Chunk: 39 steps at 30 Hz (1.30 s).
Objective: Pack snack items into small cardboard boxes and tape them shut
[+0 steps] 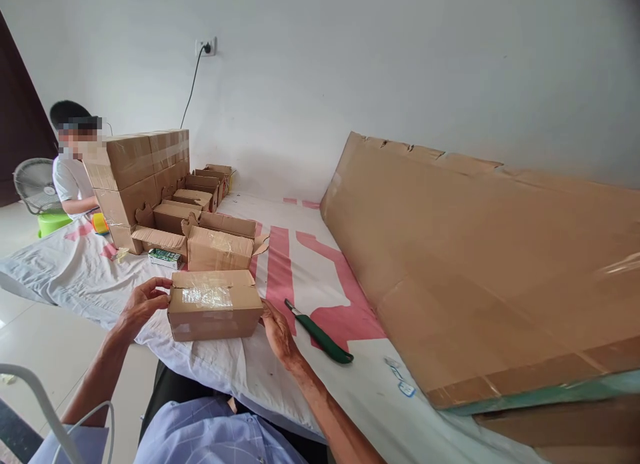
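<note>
The small cardboard box [215,305] sits on the white and red sheet [300,264] in front of the person, held at both ends: the left hand [141,305] grips its left side with curled fingers, and the right hand [278,332] presses flat on the right end. Its shiny tape is smooth, so I think it could slip or tip. The green knife [320,334] lies near the right hand and could cut it. Behind stand more brown boxes [170,197]; a big cardboard sheet [480,271] leans at the right.
</note>
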Available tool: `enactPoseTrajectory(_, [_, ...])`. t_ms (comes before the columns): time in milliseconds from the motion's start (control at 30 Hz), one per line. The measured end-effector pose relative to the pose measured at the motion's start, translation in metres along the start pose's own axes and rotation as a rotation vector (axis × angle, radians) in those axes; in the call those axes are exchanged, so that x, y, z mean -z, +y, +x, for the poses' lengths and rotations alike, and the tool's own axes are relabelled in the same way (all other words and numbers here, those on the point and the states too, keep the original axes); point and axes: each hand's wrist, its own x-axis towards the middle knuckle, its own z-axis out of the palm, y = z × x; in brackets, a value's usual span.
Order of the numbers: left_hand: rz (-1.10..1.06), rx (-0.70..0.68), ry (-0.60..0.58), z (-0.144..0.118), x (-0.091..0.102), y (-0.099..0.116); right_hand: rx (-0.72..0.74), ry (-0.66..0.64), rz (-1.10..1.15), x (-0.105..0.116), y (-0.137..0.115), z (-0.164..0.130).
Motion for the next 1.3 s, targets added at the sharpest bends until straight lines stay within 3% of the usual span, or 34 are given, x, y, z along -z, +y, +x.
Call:
enactPoseTrajectory(600, [-0.075,-0.083,-0.004,0.002,0.001,-0.012,-0.024,-0.025,0.016,0.001,0.013,-0.001])
enactPoseTrajectory(767, [-0.072,-0.049,-0.034,-0.001,0.003,-0.006,-0.007,-0.001,0.049,0.001,0.015,-0.001])
enactPoseTrajectory(1000, [-0.068,-0.016,0.032,0.0,-0.003,0.003,-0.001,0.018,0.089,-0.001,0.019,-0.002])
enactPoseTrajectory(1300, [-0.082,-0.003,0.02,0.001,-0.002,-0.003,0.036,0.059,0.05,-0.003,0.025,-0.006])
